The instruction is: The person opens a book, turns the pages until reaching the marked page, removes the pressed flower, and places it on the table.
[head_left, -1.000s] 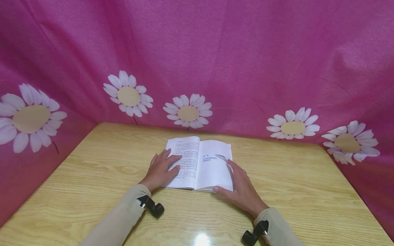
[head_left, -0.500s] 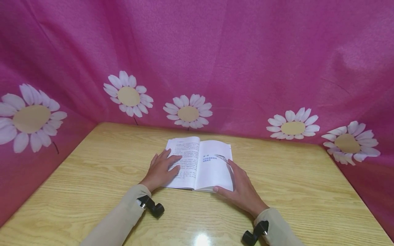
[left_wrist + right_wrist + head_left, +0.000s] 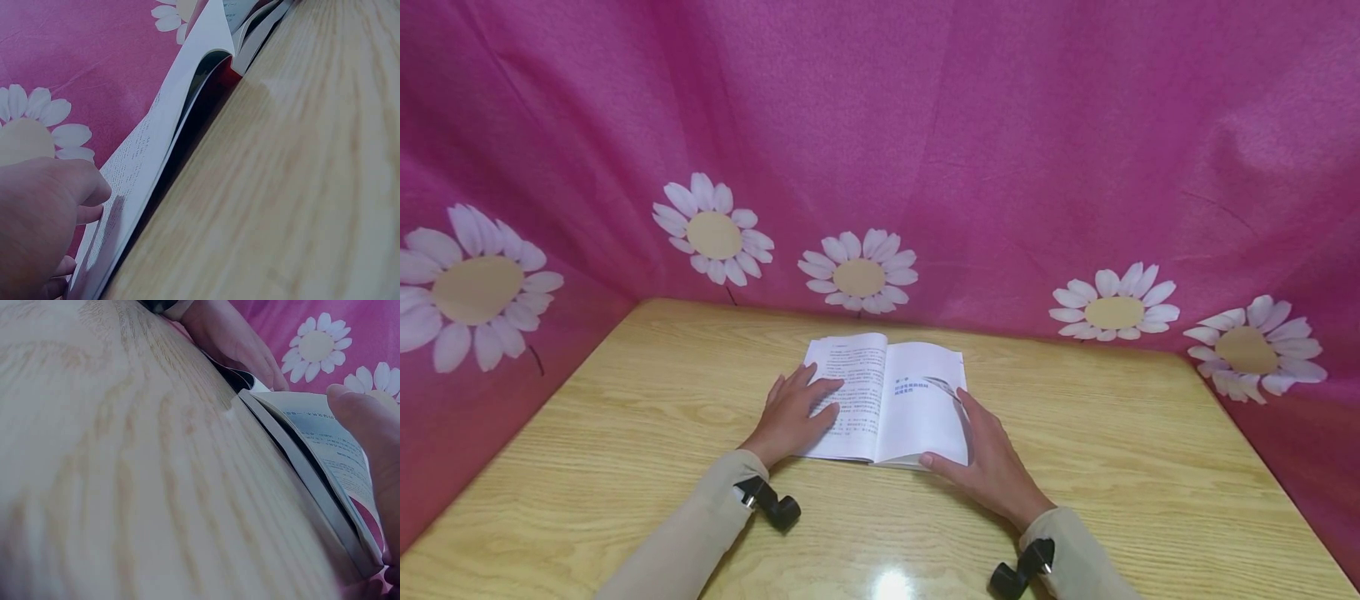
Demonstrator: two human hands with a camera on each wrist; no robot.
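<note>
An open book (image 3: 917, 417) lies on the wooden table, with printed text on its left page and a blue heading beside a grey picture on its right page. My left hand (image 3: 793, 417) rests on the left page, fingers spread and thumb towards the spine. Around the book's right side my right hand (image 3: 992, 458) holds the edge, thumb at the near edge and index finger by the picture. In the right wrist view, the thumb (image 3: 362, 425) lies over a raised page, and the other fingers are partly hidden by the book's outer corner.
The wooden table (image 3: 1150, 450) spreads out around the book. A pink cloth (image 3: 985, 167) with large white daisies hangs behind and along both sides. Black wrist cameras sit on both beige sleeves (image 3: 685, 525).
</note>
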